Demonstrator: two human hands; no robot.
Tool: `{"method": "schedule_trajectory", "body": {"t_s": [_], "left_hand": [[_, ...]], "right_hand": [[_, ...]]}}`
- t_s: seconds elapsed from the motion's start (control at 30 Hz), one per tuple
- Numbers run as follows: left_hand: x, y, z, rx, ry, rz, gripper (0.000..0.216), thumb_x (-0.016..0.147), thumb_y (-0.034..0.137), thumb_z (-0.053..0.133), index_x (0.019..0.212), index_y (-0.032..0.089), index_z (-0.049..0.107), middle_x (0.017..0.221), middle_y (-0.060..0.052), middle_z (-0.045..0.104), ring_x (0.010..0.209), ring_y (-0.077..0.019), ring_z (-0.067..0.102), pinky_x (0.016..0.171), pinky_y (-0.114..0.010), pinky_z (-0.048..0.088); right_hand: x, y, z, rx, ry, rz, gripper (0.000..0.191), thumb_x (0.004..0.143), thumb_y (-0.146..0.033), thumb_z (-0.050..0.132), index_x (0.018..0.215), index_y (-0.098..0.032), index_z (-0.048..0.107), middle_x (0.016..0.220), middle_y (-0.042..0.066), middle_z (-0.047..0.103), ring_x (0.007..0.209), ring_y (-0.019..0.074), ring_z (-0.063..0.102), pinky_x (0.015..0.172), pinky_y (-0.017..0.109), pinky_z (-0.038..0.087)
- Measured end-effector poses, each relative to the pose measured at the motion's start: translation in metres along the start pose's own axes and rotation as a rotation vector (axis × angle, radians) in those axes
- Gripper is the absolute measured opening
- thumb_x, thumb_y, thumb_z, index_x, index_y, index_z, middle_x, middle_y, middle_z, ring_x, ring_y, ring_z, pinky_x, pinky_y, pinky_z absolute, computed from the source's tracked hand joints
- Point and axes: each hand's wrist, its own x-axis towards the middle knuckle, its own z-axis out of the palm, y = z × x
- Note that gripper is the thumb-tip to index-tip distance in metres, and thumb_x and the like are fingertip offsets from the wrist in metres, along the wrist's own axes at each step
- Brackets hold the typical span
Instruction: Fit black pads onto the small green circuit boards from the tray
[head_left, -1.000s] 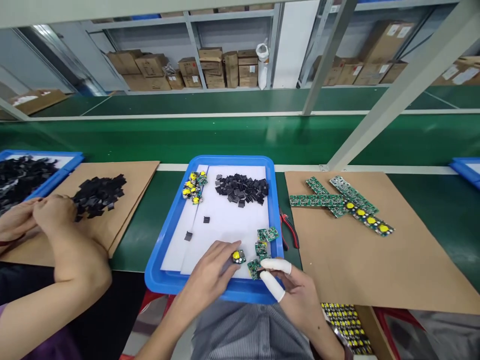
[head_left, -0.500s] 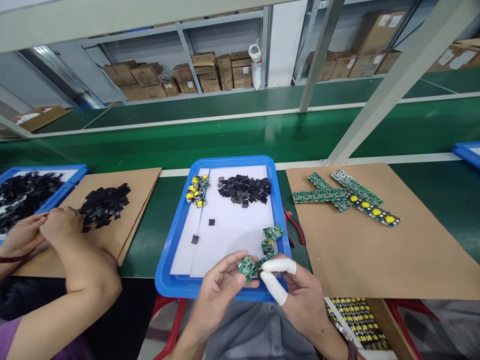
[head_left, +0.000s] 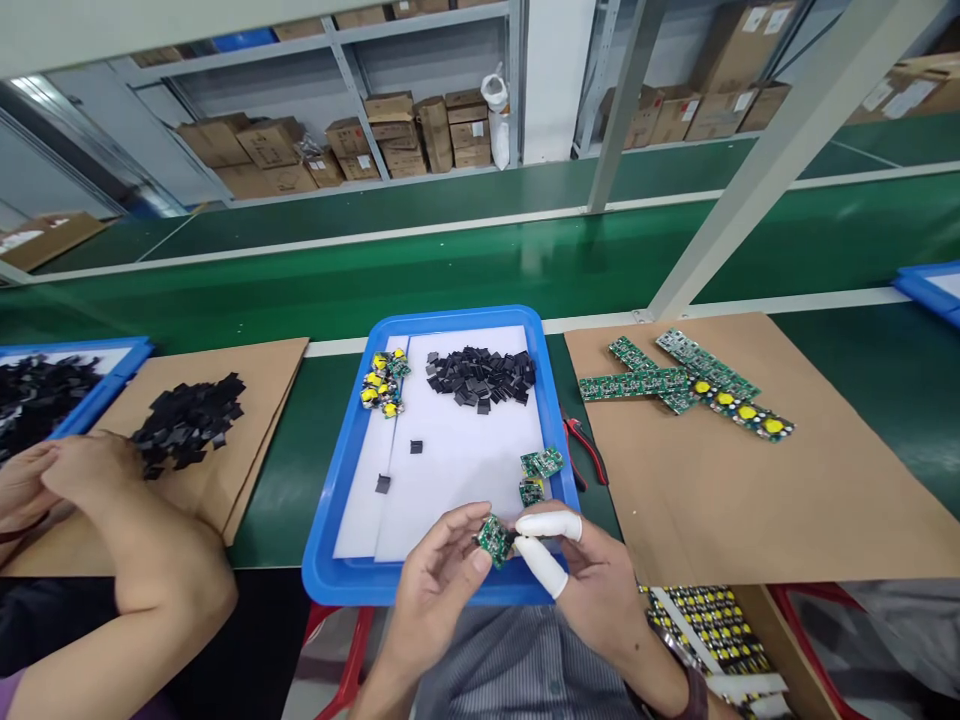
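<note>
My left hand point(head_left: 442, 585) pinches a small green circuit board point(head_left: 494, 541) between thumb and fingers, over the front of the blue tray point(head_left: 337, 583). White finger cots cover the thumb and index finger of my right hand point(head_left: 581, 560). Their tips are pinched at the board's right edge, on a small black piece point(head_left: 513, 537) that is mostly hidden. Behind my right hand, several green boards point(head_left: 542, 463) lie in the tray. A heap of black pieces point(head_left: 481, 378) sits at the tray's back, and two single black pieces, one of them nearer point(head_left: 383, 484), lie at left.
Boards with yellow parts point(head_left: 385, 382) fill the tray's back left. Red-handled pliers point(head_left: 587, 452) lie right of the tray. Board strips point(head_left: 634, 384) rest on cardboard point(head_left: 712, 500). At left, a co-worker's hands point(head_left: 82, 475) are by another black heap point(head_left: 191, 420). A box of boards point(head_left: 705, 630) stands low right.
My right thumb and index fingertip have come closer together at the board's edge. The board stays in my left hand. The whole view has shifted slightly.
</note>
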Motion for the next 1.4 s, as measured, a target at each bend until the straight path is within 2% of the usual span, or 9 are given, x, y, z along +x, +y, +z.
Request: {"method": "schedule_trajectory", "body": {"t_s": [0.07,0.13,0.23,0.33,0.47,0.63,0.8,1.1,1.4], "left_hand": [[0.001,-0.001,0.000,-0.036,-0.013,-0.009,0.035,0.092,0.033,0.072,0.124,0.019,0.074,0.123,-0.014,0.070,0.094,-0.0248,0.073,0.087,-0.035,0.060],[0.002,-0.001,0.000,-0.103,-0.048,-0.013,0.032,0.094,0.033,0.069,0.123,0.020,0.074,0.128,-0.014,0.066,0.080,-0.0197,0.072,0.074,-0.033,0.061],[0.004,0.001,0.001,-0.191,-0.059,-0.031,0.027,0.097,0.034,0.066,0.119,0.021,0.075,0.120,-0.013,0.068,0.074,-0.0174,0.069,0.064,-0.030,0.060],[0.005,0.001,-0.001,-0.191,-0.120,-0.037,0.033,0.092,0.034,0.073,0.123,0.022,0.074,0.119,-0.014,0.068,0.077,-0.0181,0.069,0.068,-0.032,0.061],[0.006,0.001,-0.002,-0.169,-0.189,-0.052,0.046,0.085,0.024,0.081,0.129,0.026,0.071,0.117,-0.010,0.069,0.082,-0.0184,0.068,0.073,-0.032,0.060],[0.006,0.000,-0.003,-0.070,-0.105,-0.035,0.034,0.082,0.021,0.084,0.115,0.023,0.077,0.112,-0.009,0.072,0.099,-0.0211,0.068,0.087,-0.029,0.056],[0.006,-0.004,-0.004,-0.048,-0.084,-0.031,0.032,0.080,0.021,0.086,0.111,0.022,0.079,0.108,-0.009,0.072,0.097,-0.0199,0.067,0.083,-0.027,0.055],[0.008,0.002,0.005,-0.118,-0.080,0.023,0.030,0.073,0.011,0.089,0.101,0.021,0.082,0.096,-0.006,0.071,0.083,-0.0159,0.068,0.071,-0.023,0.055],[0.008,0.000,0.004,-0.061,-0.059,-0.012,0.032,0.070,0.018,0.091,0.100,0.018,0.081,0.092,-0.007,0.071,0.081,-0.0182,0.067,0.070,-0.027,0.055]], "right_hand": [[0.000,0.000,-0.001,-0.023,-0.009,0.002,0.026,0.091,-0.008,0.067,0.103,-0.030,0.074,0.097,0.000,0.073,0.085,0.0144,0.072,0.081,0.026,0.061],[-0.001,0.000,-0.003,-0.063,-0.009,-0.020,0.027,0.091,-0.008,0.068,0.104,-0.030,0.075,0.094,0.000,0.074,0.084,0.0150,0.072,0.080,0.026,0.060],[-0.001,-0.001,-0.003,-0.107,0.003,-0.078,0.029,0.091,-0.007,0.068,0.107,-0.029,0.075,0.093,0.001,0.075,0.085,0.0169,0.072,0.077,0.028,0.059],[0.001,-0.004,-0.002,-0.125,0.002,-0.135,0.031,0.090,-0.004,0.068,0.109,-0.027,0.075,0.092,0.003,0.075,0.082,0.0178,0.072,0.075,0.030,0.059],[0.003,-0.007,0.001,-0.146,-0.003,-0.181,0.030,0.090,-0.003,0.066,0.107,-0.026,0.076,0.088,0.003,0.071,0.079,0.0181,0.069,0.072,0.032,0.057],[0.004,-0.010,0.001,-0.190,-0.006,-0.224,0.031,0.091,-0.001,0.065,0.108,-0.026,0.074,0.090,0.003,0.069,0.080,0.0173,0.068,0.073,0.031,0.055],[0.002,-0.013,-0.003,-0.292,-0.086,-0.229,0.031,0.092,-0.001,0.063,0.109,-0.026,0.072,0.088,0.003,0.065,0.081,0.0173,0.064,0.072,0.031,0.052],[-0.001,-0.012,-0.001,-0.350,-0.076,-0.190,0.021,0.092,-0.004,0.062,0.100,-0.024,0.067,0.083,0.001,0.060,0.073,0.0162,0.059,0.066,0.029,0.049],[0.000,-0.008,-0.009,-0.369,-0.191,-0.209,0.024,0.095,-0.007,0.059,0.109,-0.024,0.069,0.085,0.003,0.059,0.076,0.0179,0.058,0.067,0.030,0.048]]}}
